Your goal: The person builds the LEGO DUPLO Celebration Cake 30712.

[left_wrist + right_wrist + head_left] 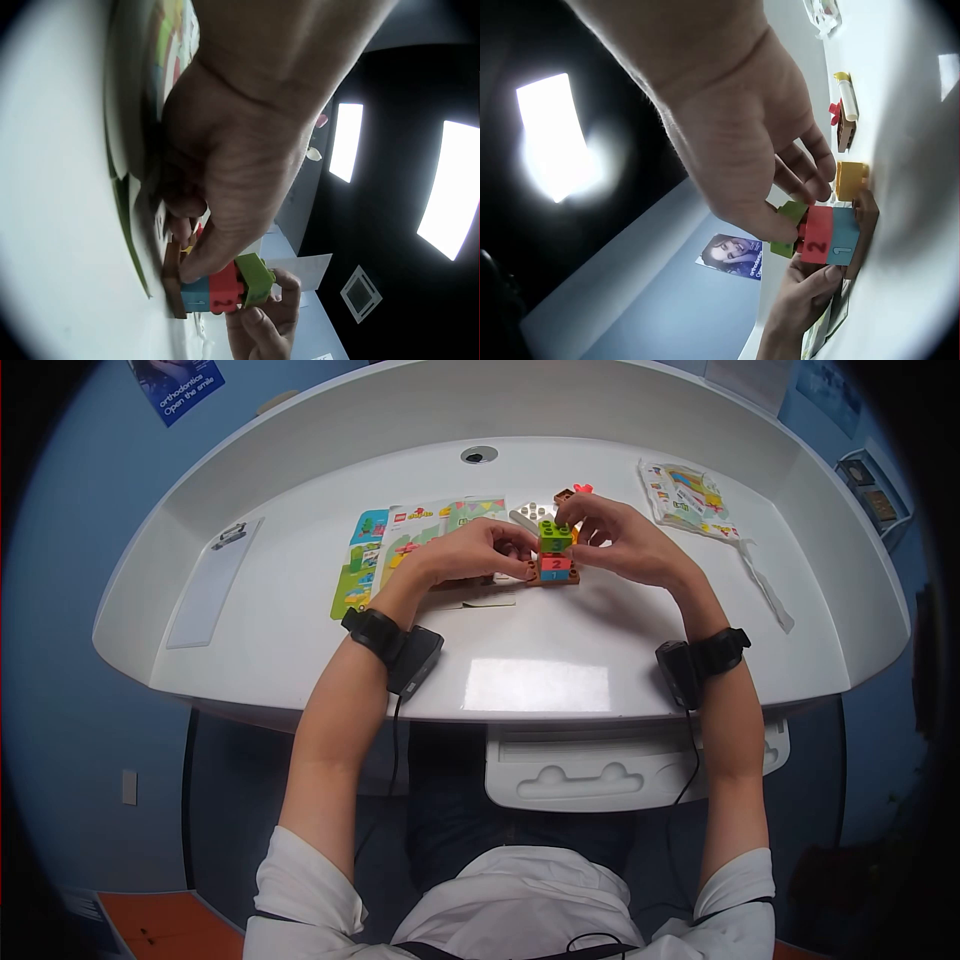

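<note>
Numbered toy-brick stack [556, 564], one, on the tabletop [520, 645], between the hands. Composition: brown base [867, 217], blue brick "1" [845, 234], red brick "2" [819, 226], green brick "3" [790, 211] tilted uppermost.

Left hand [465, 555]: grips the stack low, thumb at the blue brick. Right hand [635, 547]: pinches the green brick.

Risks, as judged: green brick seating crooked or slipping off, from uneven pressure on misaligned studs; stack tipping, from a sideways push or loosened lower grip.

Surface: glossy white, raised rim; Duplo booklet [400, 532], clipboard [208, 600], plastic packet [690, 498].

Room: blue wall [60, 630], orthodontics poster [178, 385], lit ceiling panels [454, 199].
</note>
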`<state>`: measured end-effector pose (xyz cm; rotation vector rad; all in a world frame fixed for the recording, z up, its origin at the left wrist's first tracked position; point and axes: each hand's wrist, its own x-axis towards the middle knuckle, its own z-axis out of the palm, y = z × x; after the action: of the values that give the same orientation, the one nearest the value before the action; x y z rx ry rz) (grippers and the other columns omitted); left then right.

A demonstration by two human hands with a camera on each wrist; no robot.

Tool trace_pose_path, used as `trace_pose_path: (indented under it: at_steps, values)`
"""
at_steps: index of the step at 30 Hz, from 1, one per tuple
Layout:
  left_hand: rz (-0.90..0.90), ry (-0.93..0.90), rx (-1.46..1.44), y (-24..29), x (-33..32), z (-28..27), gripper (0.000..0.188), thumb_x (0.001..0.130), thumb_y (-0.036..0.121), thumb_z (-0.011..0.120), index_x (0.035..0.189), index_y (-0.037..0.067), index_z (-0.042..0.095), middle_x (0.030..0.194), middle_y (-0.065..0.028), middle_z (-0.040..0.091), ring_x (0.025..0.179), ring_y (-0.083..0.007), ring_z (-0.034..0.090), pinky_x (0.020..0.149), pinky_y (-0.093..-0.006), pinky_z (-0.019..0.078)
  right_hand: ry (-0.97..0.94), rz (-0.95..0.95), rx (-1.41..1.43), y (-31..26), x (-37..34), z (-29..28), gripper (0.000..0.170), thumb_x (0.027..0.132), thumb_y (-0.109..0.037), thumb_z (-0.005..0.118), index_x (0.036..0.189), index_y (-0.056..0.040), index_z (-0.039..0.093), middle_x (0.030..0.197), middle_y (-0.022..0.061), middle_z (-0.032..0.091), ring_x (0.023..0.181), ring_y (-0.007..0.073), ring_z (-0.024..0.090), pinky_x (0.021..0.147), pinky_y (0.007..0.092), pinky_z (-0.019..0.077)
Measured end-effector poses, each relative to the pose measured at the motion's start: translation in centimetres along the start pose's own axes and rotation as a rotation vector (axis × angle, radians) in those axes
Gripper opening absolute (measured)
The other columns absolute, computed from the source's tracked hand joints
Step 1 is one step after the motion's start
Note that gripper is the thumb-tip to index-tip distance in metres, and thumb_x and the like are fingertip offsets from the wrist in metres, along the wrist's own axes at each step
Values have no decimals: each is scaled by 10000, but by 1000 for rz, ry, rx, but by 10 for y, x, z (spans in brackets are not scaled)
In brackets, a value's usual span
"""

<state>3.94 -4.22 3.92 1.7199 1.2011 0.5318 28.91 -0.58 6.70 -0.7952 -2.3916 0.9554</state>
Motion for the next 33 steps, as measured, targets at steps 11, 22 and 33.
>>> trace_pose_path:
  at_steps: [11, 22, 33]
  values:
    - [19, -1, -44, -2, 0, 0, 503, 818, 217, 803, 1246, 10, 637, 925, 41, 582, 807, -38, 510, 708, -192, 420, -1, -43, -45, -2, -3, -3, 287, 832, -102, 678, 1111, -45, 639, 1099, 45, 643, 923, 144, 589, 859, 317, 519]
    - [7, -5, -57, 2, -2, 0, 510, 813, 202, 808, 1252, 13, 630, 928, 42, 583, 813, -35, 518, 701, -186, 424, -66, 45, -60, -20, -9, -7, 344, 849, -139, 683, 1180, -55, 642, 1085, 65, 652, 924, 160, 608, 814, 316, 525]
    - [19, 11, -19, 1, -1, 1, 537, 805, 224, 819, 1252, -3, 628, 939, 30, 588, 820, -45, 523, 726, -195, 430, -47, -69, -52, 1, -3, -5, 345, 848, -159, 722, 1168, -47, 656, 1006, 73, 661, 873, 168, 627, 810, 329, 531]
